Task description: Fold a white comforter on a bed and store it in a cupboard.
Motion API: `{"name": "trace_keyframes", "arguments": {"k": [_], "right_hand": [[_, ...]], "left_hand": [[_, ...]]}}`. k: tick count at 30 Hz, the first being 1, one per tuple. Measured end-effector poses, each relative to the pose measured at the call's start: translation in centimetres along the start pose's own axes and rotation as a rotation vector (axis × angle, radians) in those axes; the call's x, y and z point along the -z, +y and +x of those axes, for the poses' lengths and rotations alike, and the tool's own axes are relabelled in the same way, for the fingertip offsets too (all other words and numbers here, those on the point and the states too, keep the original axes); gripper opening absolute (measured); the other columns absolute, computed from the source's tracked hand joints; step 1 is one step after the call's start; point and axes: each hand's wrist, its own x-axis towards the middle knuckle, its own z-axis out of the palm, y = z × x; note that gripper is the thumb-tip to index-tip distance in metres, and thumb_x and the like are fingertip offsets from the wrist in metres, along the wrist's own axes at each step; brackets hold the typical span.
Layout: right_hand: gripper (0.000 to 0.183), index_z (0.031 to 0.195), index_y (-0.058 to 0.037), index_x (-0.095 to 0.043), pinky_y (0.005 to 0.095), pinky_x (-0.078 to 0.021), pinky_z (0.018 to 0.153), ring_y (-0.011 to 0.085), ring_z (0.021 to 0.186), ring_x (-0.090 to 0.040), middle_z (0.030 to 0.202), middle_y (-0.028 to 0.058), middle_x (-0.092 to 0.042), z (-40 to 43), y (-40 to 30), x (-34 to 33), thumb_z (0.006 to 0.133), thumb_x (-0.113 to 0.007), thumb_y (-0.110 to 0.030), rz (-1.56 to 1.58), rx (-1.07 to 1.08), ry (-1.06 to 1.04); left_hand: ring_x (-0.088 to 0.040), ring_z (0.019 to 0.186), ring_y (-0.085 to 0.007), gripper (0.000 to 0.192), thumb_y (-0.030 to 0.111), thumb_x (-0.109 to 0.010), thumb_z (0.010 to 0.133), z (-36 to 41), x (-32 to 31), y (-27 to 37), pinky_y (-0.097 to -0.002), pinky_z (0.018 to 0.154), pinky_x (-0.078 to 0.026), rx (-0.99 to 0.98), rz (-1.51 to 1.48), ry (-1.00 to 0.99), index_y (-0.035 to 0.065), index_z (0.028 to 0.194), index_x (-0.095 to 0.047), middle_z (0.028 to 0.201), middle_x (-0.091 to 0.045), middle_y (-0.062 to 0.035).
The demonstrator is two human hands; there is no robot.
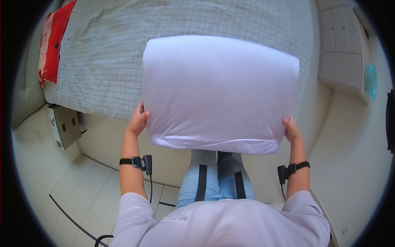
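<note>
A large white pillow (219, 92), smooth and thick, is held up in front of my body, over the near edge of the bed. My left hand (138, 120) grips its left side, low down, with the thumb on the face turned to me. On the opposite side my right hand (291, 128) grips the pillow near its lower right corner, thumb also on top. The fingers of both hands are partly hidden by the pillow. Creases run along its lower edge. Beneath and behind it lies a checked grey-green bedsheet (101, 61).
A red pillow (63, 37) lies at the bed's left end. Below it stands a grey box (66, 125) with dark slots. At right are a pale cabinet (341, 64) and a turquoise basin (371, 81). Black straps and cables hang at both forearms.
</note>
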Motion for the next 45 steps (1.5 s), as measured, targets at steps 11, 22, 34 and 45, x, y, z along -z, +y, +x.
{"name": "trace_keyframes", "arguments": {"k": [11, 22, 34, 45], "right_hand": [[0.072, 0.126, -0.0039, -0.035, 0.0368, -0.0406, 0.089, 0.0235, 0.105, -0.048, 0.116, 0.0105, -0.049, 1.6, -1.8, -1.5, 0.066, -0.069, -0.027, -0.108, -0.156, 0.007], [0.052, 0.110, 0.0041, -0.049, 0.0333, -0.0469, 0.075, 0.0226, 0.086, -0.057, 0.099, 0.0115, -0.058, 0.6, -4.0, -4.1, 0.066, -0.065, -0.018, 0.009, -0.146, -0.061], [0.059, 0.116, 0.0028, -0.045, 0.0350, -0.0484, 0.072, 0.0228, 0.087, -0.056, 0.102, 0.0127, -0.056, -9.0, -6.0, -9.0, 0.065, -0.068, -0.016, -0.097, -0.104, -0.087], [0.057, 0.118, 0.0063, -0.041, 0.0349, -0.0446, 0.077, 0.0255, 0.093, -0.054, 0.107, 0.0150, -0.053, -7.1, -7.8, -11.9, 0.068, -0.060, -0.015, -0.496, 0.104, -0.555]], "left_hand": [[-0.046, 0.109, -0.0235, 0.079, 0.028, -0.073, 0.065, 0.5, -3.3, 0.1, -0.0342, 0.091, -0.038, 0.381, 0.089, 0.053, 0.0016, 0.128, -0.033, 0.121, -0.048, -0.0119], [-0.055, 0.094, -0.0211, 0.048, 0.011, -0.063, 0.068, -0.6, -6.1, 1.9, -0.0327, 0.081, -0.045, 0.209, -0.151, 0.082, -0.0028, 0.112, -0.049, 0.104, -0.057, -0.0114], [-0.058, 0.082, -0.0177, 0.038, 0.018, -0.070, 0.068, -12.4, -9.9, 1.8, -0.0309, 0.073, -0.047, 0.218, -0.066, 0.067, -0.0054, 0.096, -0.060, 0.094, -0.061, -0.0118], [-0.051, 0.101, -0.0210, 0.058, 0.016, -0.070, 0.066, -26.7, -16.2, -4.8, -0.0322, 0.088, -0.039, -0.228, -0.260, 0.486, 0.0009, 0.118, -0.048, 0.111, -0.054, -0.0116]]}}
